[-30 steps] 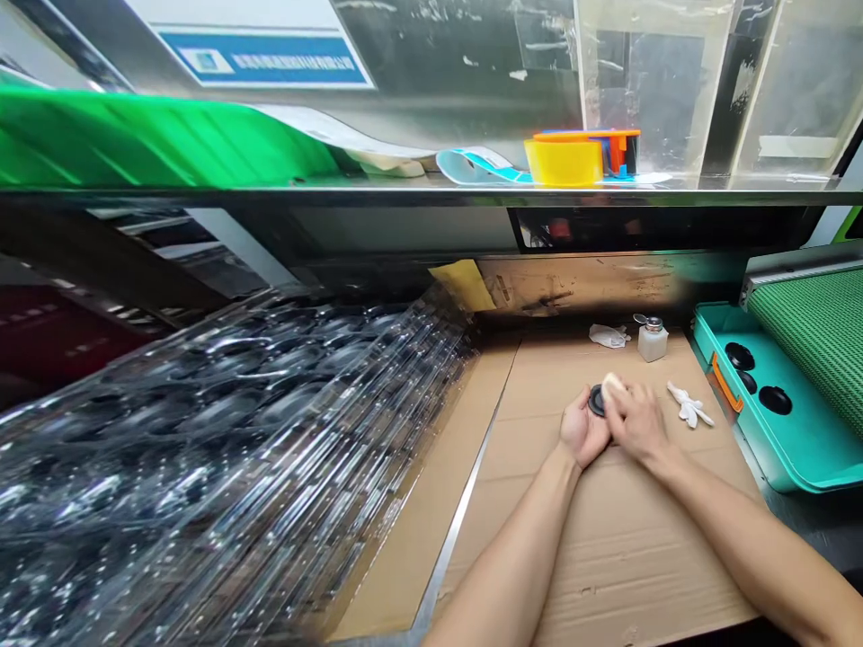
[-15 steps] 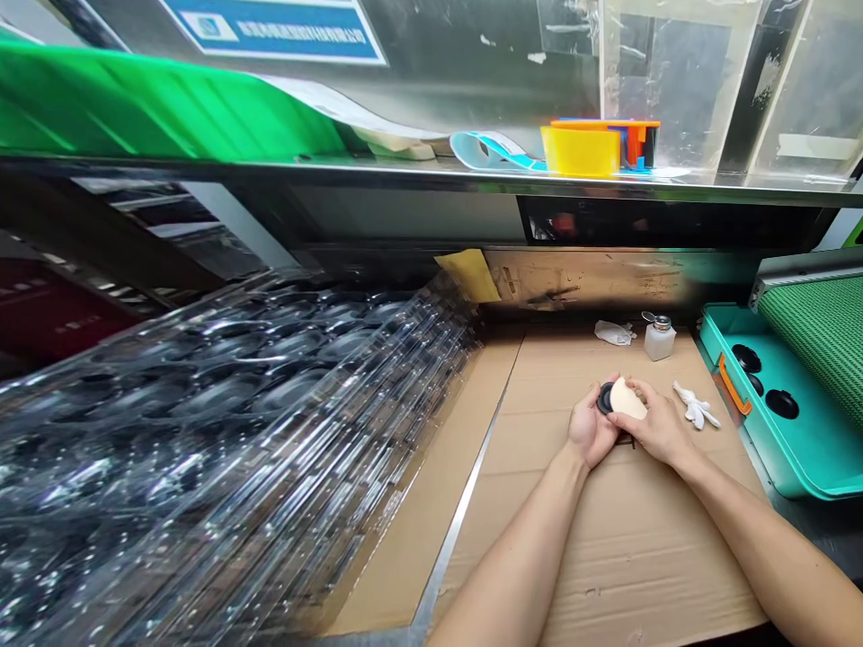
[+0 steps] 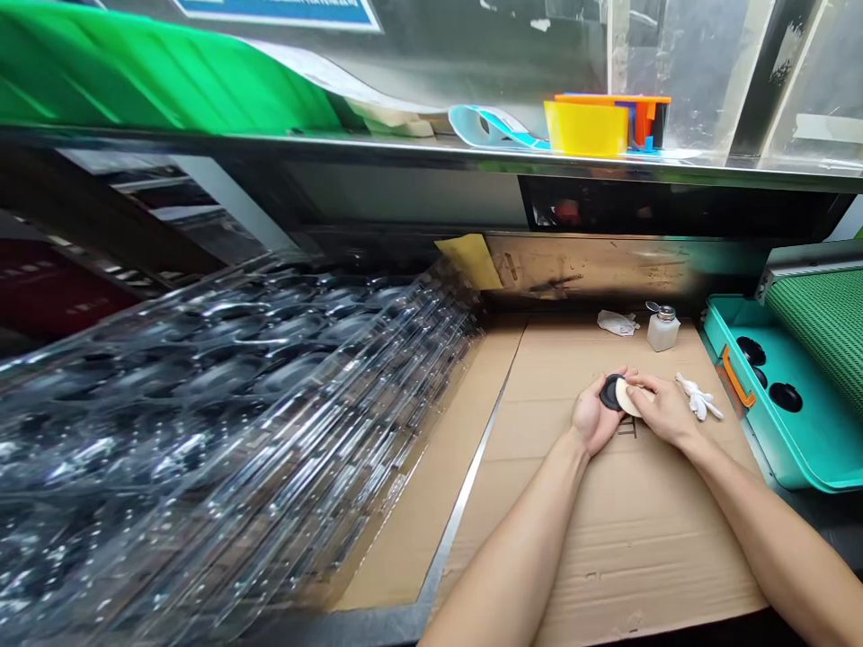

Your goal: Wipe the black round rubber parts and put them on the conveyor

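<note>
My left hand [image 3: 591, 420] is closed around a round black part [image 3: 610, 393], holding it above the cardboard. In my right hand [image 3: 664, 409] is a flat, round cream-coloured pad [image 3: 629, 401], pinched between thumb and fingers. The pad overlaps the right side of the black part and appears to touch it. A crumpled white cloth [image 3: 699, 396] lies just right of my right hand. Behind my hands stands a small white pump bottle [image 3: 663, 329] with its lid flipped up, beside a crumpled white tissue [image 3: 618, 323].
Stacked clear plastic trays [image 3: 222, 431] with dark round parts fill the left side. At right, a teal bin [image 3: 815, 449] with an orange handle holds several black parts, next to a green conveyor belt [image 3: 822, 314]. A metal shelf [image 3: 418, 155] with a yellow container [image 3: 586, 128] crosses above.
The cream pad has tilted flatter and shifted slightly right and down, exposing more of the black part. My view has dipped slightly.
</note>
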`<state>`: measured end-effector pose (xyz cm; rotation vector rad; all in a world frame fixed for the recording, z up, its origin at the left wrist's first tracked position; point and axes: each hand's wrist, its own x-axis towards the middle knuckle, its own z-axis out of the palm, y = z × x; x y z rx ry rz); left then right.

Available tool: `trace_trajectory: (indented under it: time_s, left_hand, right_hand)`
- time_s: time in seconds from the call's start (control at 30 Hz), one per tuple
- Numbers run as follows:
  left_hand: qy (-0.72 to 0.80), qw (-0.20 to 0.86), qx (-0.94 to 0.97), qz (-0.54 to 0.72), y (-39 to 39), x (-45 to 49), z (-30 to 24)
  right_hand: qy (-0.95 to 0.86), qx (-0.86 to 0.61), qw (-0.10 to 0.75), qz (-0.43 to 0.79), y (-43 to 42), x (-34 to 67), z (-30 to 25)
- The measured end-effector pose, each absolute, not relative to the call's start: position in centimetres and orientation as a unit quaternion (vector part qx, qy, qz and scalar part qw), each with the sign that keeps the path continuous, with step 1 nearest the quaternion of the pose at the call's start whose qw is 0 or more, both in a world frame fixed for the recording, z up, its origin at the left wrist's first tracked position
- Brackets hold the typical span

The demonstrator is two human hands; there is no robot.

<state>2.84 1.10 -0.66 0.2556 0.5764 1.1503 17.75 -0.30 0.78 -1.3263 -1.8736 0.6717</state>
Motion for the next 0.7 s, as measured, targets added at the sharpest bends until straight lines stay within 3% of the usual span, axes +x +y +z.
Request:
trace_trajectory:
  time_s: [0.1,0.3,0.43,0.6,0.7]
  left_hand:
    - [0.273,0.799,0.122,0.523,1.0,2.9,-0.9]
    - [0.24,0.81,0.11,0.524,0.9,3.5,-1.3]
    - [0.229,0.814,0.098,0.525,0.6,3.4,-1.1]
    - [0.235,0.815,0.072,0.525,0.5,2.4,-0.3]
    - [0.25,0.79,0.078,0.554,0.9,1.3,0.4]
  right_hand:
    - [-0.768,-0.482,0.333,0.259,-0.2,17.9,0.9]
    - [-0.752,-0.58,0.307,0.066,-0.4,16.0,-0.1]
    - [-0.731,-0.637,0.241,0.045,0.0,15.3,-0.1]
    - [-0.654,-0.692,0.3,0.068,0.9,18.0,0.6]
    - [-0.681,-0.672,0.281,0.08,0.6,19.1,0.7]
